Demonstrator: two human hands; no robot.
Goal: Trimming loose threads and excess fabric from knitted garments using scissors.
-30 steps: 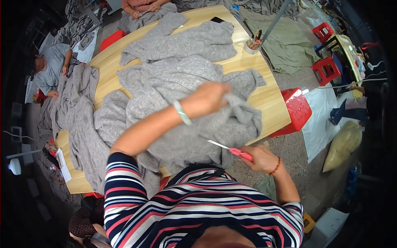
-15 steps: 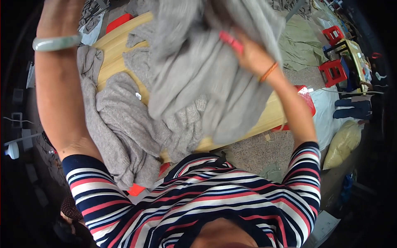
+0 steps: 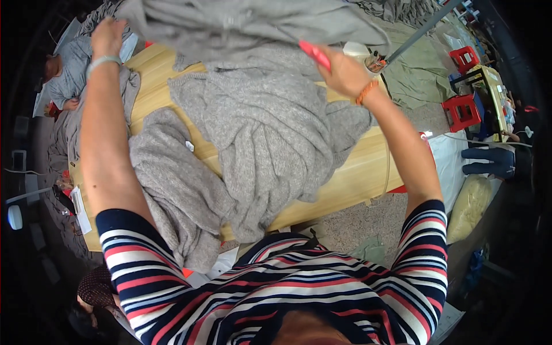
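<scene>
Across the far part of the table, a grey knit garment [image 3: 247, 29] hangs raised and blurred by motion. My left hand [image 3: 108, 39], a pale bangle on its wrist, is closed at the left edge of this garment. My right hand [image 3: 345, 73] is closed around a small pinkish-red tool [image 3: 314, 54] just below the raised cloth; the tool's working end cannot be made out. Beneath my arms a rumpled grey knit sweater [image 3: 276, 129] lies on the wooden table [image 3: 351, 175]. To its left is another bunched grey knit garment [image 3: 172, 178] with a small white tag.
A person in grey [image 3: 72, 72] sits beyond the table's left side, and another [image 3: 98, 290] is at lower left. A holder with small tools [image 3: 375, 62] stands at the far right of the table, near a metal pole [image 3: 422, 30]. Red stools [image 3: 462, 107] and a stuffed sack [image 3: 470, 208] are at right.
The raised garment has swung away from me to the far side, uncovering the sweater on the table. My left hand has come down into view; my right has shifted slightly, still holding the red tool.
</scene>
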